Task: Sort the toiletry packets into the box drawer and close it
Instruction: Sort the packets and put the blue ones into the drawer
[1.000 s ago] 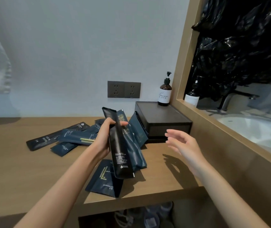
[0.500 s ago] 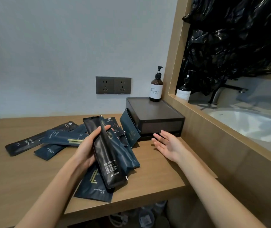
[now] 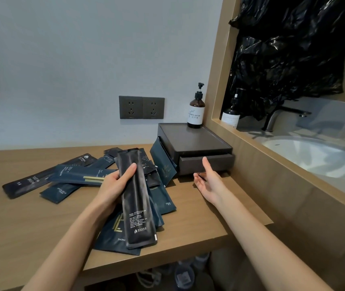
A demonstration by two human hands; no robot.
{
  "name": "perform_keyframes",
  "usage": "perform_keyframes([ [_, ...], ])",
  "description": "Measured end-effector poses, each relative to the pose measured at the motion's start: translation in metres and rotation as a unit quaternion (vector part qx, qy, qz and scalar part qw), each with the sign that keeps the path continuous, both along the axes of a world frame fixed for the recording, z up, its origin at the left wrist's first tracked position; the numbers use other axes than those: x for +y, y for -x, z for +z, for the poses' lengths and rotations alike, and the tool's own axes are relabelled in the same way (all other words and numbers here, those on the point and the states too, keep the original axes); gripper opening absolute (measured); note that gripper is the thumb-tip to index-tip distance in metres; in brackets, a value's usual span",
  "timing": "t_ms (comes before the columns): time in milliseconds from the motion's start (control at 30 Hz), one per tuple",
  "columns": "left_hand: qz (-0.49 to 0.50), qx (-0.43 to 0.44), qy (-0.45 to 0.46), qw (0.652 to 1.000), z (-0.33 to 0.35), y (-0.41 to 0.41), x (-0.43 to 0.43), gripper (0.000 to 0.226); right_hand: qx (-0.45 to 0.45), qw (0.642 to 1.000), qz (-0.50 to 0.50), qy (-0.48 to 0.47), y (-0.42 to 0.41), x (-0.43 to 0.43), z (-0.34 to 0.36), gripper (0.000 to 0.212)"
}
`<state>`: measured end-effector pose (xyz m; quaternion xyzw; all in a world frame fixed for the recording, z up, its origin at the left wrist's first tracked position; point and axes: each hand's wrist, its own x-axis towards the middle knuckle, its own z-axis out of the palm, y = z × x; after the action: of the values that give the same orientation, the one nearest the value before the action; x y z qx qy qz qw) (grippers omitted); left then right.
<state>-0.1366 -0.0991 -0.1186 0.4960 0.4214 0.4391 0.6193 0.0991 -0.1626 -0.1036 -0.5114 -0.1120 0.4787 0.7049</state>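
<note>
Held item: long black packet [image 3: 138, 198], clamped in left hand [image 3: 112, 185], thumb across the face, fingers curled behind, lower end above the shower cap packet [image 3: 112, 234]. Fanned behind it, blue packets [image 3: 165, 200]; in the same grip or not, cannot tell.

Loose on counter [image 3: 20, 227]: toothbrush packet [image 3: 34, 181] far left, others piled mid-counter, leaning packet [image 3: 163, 164] propped on the box's left side. None seen in the drawer yet.

At back right, beside the wooden frame [image 3: 215, 80]: box [image 3: 192, 139], pump bottle [image 3: 196, 110] standing on its lid. Below the lid, drawer [image 3: 207, 162], shut or barely cracked; cannot tell which.

At the drawer front: right hand [image 3: 209, 181]. A second ago raised in mid-air, well clear of the box. Half a second ago lowered, just short of the drawer. Now palm up, fingers straight and loosely together, pointing under the lower edge, thumb spread upward against the face. Holding nothing.

Reading: sorting not begun, opening step in hand. Probably next, a pull toward the body with fingertips hooked under the front. Risk: light box sliding along with its drawer, bottle rocking on top. Left-hand load ready to go in once open.
</note>
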Motion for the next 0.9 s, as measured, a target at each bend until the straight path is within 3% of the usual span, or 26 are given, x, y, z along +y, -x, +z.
perform_keyframes([
  [200, 0.008, 0.008, -0.014, 1.000, 0.000, -0.001, -0.003, 0.048, 0.008, 1.000, -0.002, 0.009, 0.000, -0.025, -0.002, 0.040],
  [467, -0.011, 0.029, -0.032, 0.999, 0.001, -0.001, -0.008, 0.049, 0.048, 0.998, 0.035, -0.004, 0.001, -0.063, 0.005, 0.068],
  [900, -0.017, 0.035, -0.039, 0.998, -0.001, -0.005, -0.009, 0.044, 0.067, 0.997, 0.029, 0.037, 0.010, -0.111, 0.018, 0.042],
])
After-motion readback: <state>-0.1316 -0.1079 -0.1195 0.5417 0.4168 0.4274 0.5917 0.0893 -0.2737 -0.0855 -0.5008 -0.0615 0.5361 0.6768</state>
